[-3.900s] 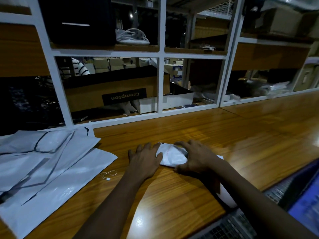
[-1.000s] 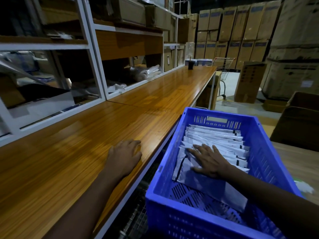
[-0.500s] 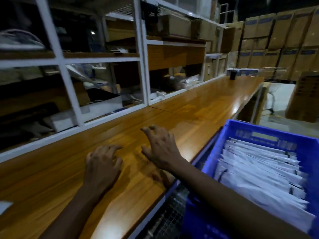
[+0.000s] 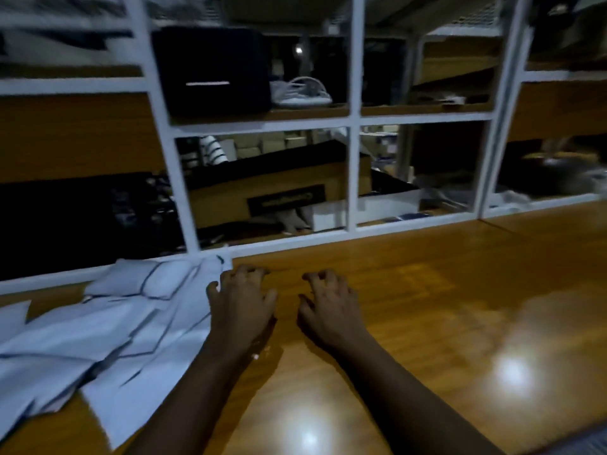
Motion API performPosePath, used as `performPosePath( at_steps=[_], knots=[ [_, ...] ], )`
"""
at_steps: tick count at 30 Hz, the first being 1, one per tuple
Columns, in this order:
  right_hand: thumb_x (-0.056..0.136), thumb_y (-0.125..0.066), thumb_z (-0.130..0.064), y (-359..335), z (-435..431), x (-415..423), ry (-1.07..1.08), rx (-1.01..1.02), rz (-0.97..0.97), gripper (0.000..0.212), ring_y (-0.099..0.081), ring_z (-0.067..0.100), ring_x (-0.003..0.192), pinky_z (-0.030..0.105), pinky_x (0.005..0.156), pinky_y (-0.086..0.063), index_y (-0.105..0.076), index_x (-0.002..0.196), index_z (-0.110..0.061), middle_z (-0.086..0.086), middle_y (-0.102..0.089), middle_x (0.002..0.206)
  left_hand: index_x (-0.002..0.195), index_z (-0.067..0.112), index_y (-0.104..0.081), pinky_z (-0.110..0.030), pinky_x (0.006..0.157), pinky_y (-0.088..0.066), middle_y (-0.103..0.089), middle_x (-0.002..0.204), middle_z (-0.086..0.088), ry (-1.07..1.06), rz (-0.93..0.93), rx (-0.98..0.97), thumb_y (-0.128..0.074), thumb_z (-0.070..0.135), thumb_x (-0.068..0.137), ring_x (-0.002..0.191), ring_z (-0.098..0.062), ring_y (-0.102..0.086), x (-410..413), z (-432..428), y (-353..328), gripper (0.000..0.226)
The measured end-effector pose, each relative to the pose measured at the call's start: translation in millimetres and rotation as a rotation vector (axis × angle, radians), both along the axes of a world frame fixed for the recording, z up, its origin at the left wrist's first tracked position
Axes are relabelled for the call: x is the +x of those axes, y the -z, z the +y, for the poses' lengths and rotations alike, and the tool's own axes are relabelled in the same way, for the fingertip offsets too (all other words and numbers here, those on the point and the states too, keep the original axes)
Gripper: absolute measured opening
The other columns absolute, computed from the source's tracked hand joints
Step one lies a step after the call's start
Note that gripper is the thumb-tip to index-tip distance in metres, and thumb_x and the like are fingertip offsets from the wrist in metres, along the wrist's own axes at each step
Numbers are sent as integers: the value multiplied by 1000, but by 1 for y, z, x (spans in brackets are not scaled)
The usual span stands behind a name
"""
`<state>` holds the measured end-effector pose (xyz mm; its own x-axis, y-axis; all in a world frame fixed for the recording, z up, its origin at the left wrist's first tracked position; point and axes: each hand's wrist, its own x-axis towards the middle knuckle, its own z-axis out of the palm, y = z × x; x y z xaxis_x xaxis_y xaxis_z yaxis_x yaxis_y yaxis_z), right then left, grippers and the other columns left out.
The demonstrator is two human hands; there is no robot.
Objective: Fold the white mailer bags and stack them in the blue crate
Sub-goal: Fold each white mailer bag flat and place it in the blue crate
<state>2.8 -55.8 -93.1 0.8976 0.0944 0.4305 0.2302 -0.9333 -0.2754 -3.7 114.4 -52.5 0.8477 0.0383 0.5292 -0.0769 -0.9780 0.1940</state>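
Both hands hover low over the wooden bench (image 4: 427,284), side by side near its back edge, as I watch through the head camera. The left hand (image 4: 242,307) is palm down with its fingers bent and slightly spread, tips pointing at the wood, and grips nothing. Its outer side lies right at the edge of the white mailer bags (image 4: 98,339), though the blur keeps me from telling whether it touches them. The right hand (image 4: 328,307), just beside the left one and apart from it, shows the same loose claw, fingers parted and curled, nothing in them. The mailer bags lie unfolded in a loose, overlapping heap on the left part of the bench, reaching from the back edge to the front edge, with dark lines along their flaps. Behind the back edge rises a white shelf frame (image 4: 352,126). A black box (image 4: 213,70) stands in an upper compartment with a pale object (image 4: 302,91) next to it, and a cardboard box (image 4: 279,192) with a dark label sits in the compartment below. Two bright glare spots (image 4: 509,369) shine on the bench near its front edge
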Motion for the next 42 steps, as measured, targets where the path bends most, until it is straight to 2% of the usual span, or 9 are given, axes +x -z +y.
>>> performPosePath(
  at_steps=[6,11,14,19,23,27,30,35,42],
  knots=[
    [85,-12,-58,17,5,22,-39,-232,144,68,-44,35,118,43,93,-36,-48,133,-25,11,-47,131,117,25,-71,-51,88,-45,-65,120,-5,-102,41,21,-44,49,85,108,-36,-59,23,46,3,48],
    [98,-34,-52,15,4,21,-51,-211,166,45,-43,32,122,43,97,-35,-48,135,-30,7,-48,134,150,31,-36,-63,108,-24,-15,161,-16,-303,173,84,-41,52,94,143,-48,-16,63,72,9,60],
    [96,-30,-53,13,4,19,-49,-206,174,49,-44,31,120,43,96,-37,-49,134,-30,6,-49,133,157,33,-8,-73,109,-11,13,164,-14,-420,354,-104,-38,55,98,144,-55,5,84,90,16,69],
    [91,-24,-55,9,5,17,-42,-211,196,55,-43,31,121,41,96,-36,-49,134,-30,5,-49,134,155,18,-27,-62,108,-26,-32,155,-14,-425,250,52,-39,41,101,137,-49,-27,79,89,46,60],
    [99,-35,-51,8,5,17,-58,-201,196,46,-41,30,125,40,98,-34,-46,138,-30,4,-47,139,133,23,-57,-46,86,-42,-60,120,-7,-448,144,195,-54,25,90,108,-37,-46,74,90,36,43],
    [99,-36,-51,6,4,15,-59,-198,201,47,-40,29,127,40,99,-34,-45,141,-31,4,-46,142,106,22,-73,-36,70,-38,-65,98,-5,-370,19,198,-65,18,84,91,-32,-52,74,88,33,24],
    [99,-36,-50,5,5,15,-64,-187,204,47,-39,29,127,40,100,-34,-45,141,-31,4,-46,142,114,24,-73,-39,74,-41,-62,116,-9,-344,-63,146,-74,20,80,100,-33,-52,78,83,33,34],
    [99,-36,-50,5,4,16,-65,-166,211,47,-39,29,128,41,101,-33,-45,141,-31,3,-45,143,147,35,-40,-59,109,-29,-34,156,-5,-384,106,143,-55,33,96,144,-39,-21,84,81,37,54],
    [99,-38,-49,6,3,14,-76,-144,204,46,-39,28,128,40,102,-33,-46,141,-32,3,-46,142,137,19,-57,-35,94,-47,-50,141,-10,-289,9,64,-65,10,90,123,-32,-46,81,80,32,49]
  ],
)
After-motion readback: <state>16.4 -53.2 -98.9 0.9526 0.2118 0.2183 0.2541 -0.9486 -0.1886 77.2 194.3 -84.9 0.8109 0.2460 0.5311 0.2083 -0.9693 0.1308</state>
